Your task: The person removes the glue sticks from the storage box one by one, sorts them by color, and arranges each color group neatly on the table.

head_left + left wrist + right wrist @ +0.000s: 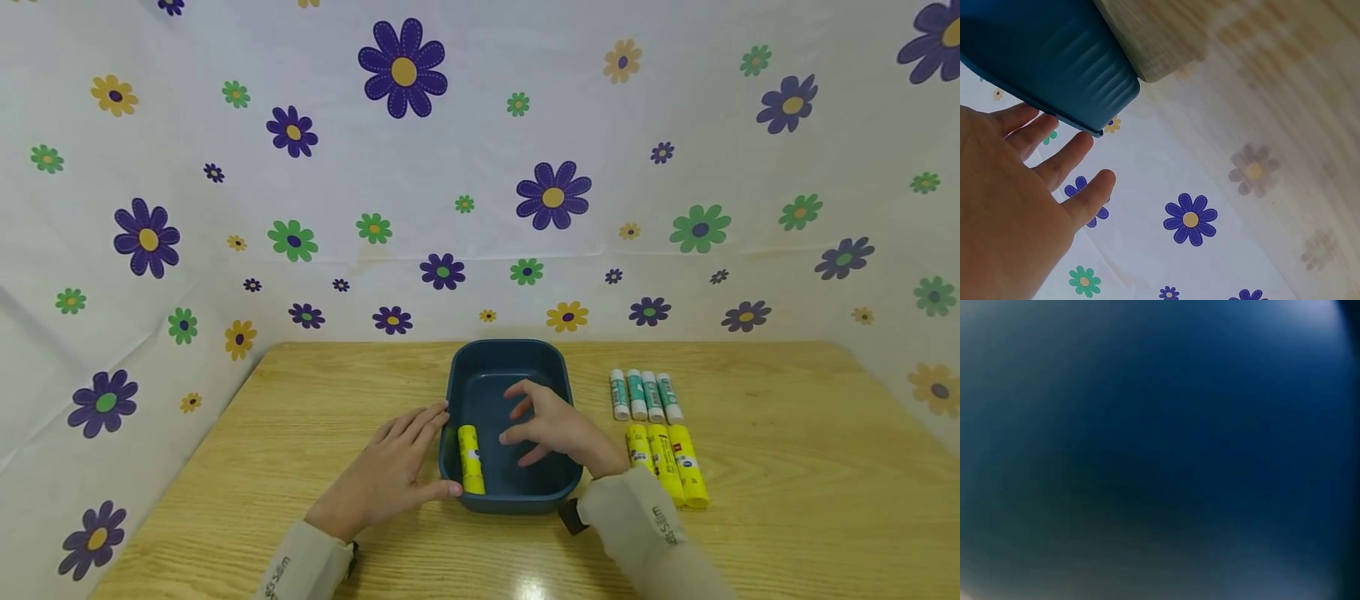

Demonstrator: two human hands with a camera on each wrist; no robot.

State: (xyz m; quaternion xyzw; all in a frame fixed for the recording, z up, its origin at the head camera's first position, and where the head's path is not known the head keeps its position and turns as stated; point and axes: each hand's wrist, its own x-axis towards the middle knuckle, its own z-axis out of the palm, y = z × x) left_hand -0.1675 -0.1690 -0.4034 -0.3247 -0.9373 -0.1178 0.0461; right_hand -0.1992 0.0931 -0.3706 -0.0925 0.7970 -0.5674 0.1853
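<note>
A dark blue rectangular bin (510, 503) stands on the wooden table. Inside it, along the left wall, lies one yellow glue stick (471, 460). My left hand (392, 467) rests at the bin's left side, fingers extended along the rim and thumb at the near left corner. In the left wrist view, the fingertips of the left hand (1035, 169) meet the bin's rim (1054, 112). Over the bin's right half hovers my right hand (558, 427), fingers spread and slightly bent, with nothing between them. The right wrist view is only a blue blur.
Right of the bin, several white-and-green glue sticks (637, 395) lie side by side in a row. Just nearer, three yellow glue sticks (664, 463) lie together, close to the right forearm. A white flowered cloth (480, 150) hangs behind the wooden table (352, 383).
</note>
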